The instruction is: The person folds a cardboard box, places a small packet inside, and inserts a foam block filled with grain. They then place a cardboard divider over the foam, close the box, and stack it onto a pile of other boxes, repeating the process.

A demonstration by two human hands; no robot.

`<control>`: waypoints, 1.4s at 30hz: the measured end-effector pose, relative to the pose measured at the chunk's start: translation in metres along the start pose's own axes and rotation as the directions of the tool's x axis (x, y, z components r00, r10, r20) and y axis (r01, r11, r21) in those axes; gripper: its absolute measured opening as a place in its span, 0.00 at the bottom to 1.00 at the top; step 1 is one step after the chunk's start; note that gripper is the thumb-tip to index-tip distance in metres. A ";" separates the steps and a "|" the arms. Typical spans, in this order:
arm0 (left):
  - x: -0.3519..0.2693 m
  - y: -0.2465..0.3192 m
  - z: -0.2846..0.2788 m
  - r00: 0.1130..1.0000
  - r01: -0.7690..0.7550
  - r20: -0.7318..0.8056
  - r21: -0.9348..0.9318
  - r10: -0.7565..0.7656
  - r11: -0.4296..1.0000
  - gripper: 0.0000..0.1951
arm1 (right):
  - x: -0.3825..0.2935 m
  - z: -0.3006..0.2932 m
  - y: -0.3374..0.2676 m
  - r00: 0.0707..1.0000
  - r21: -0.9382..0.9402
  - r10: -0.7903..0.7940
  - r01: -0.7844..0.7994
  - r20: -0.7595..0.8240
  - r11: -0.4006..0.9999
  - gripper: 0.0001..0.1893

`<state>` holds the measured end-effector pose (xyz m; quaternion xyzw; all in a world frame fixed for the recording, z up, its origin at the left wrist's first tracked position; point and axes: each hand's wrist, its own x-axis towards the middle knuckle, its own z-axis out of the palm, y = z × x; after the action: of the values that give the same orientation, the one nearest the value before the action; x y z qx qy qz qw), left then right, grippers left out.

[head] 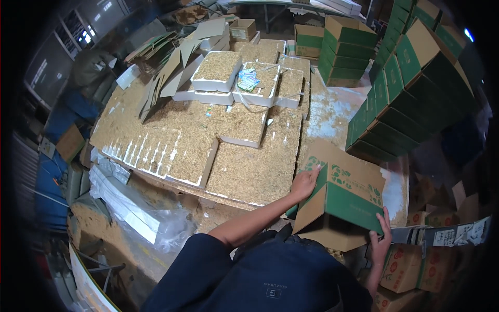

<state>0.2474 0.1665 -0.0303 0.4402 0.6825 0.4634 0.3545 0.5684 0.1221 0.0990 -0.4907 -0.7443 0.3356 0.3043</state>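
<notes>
A green and brown cardboard box [351, 195] lies tilted in front of me at the table's near right corner, its flaps spread. My left hand [306, 182] grips the box's left side, the thumb or a finger on the green panel. On the right, my right hand [380, 236] holds the far end of the green panel at its edge, fingers and thumb around it. Part of the box's inside shows dark below the green panel.
Foam trays [253, 167] filled with brown shavings cover much of the table. Nested green cartons [409, 97] lean at the right, with another stack [345, 54] behind. Flattened cardboard [171, 70] leans at the back left. Printed brown cartons [403, 269] stand at the lower right.
</notes>
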 end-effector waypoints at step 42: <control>0.261 -0.084 -0.467 0.591 0.073 -0.670 -0.509 -0.449 0.857 0.28 | 0.195 0.010 0.126 0.950 -0.258 0.262 -0.299 -0.169 0.918 0.22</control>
<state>-0.2862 0.2440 0.0200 0.0017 0.7055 0.6848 0.1823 0.5618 0.3389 0.0162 -0.6516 -0.6845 0.2340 0.2283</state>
